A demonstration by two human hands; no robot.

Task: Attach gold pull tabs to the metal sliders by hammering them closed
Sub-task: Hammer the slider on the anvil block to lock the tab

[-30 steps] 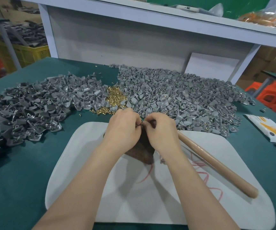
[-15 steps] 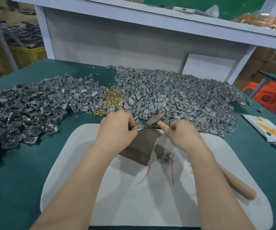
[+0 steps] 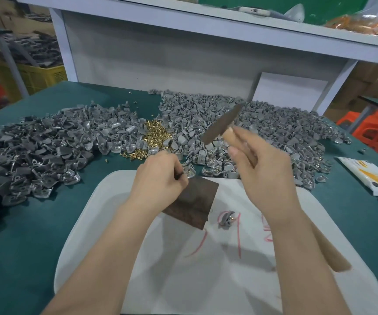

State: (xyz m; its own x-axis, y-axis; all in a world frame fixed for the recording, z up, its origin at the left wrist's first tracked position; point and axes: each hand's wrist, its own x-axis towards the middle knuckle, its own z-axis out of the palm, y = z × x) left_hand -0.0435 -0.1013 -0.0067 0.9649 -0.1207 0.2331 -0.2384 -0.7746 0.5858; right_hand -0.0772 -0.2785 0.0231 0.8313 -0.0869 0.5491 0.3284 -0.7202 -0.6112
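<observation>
Green table (image 3: 24, 223): mid-frame, left hand (image 3: 158, 178) pinches a slider (image 3: 188, 172) at the dark block's (image 3: 195, 201) top edge; right hand (image 3: 265, 173) grips the hammer (image 3: 222, 125), head poised just upper right of it.

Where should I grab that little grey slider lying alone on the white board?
Probably pinch the slider by its grey body from above, thumb and finger on its two sides: it lies low on the white board, just clear of the brown block.
</observation>
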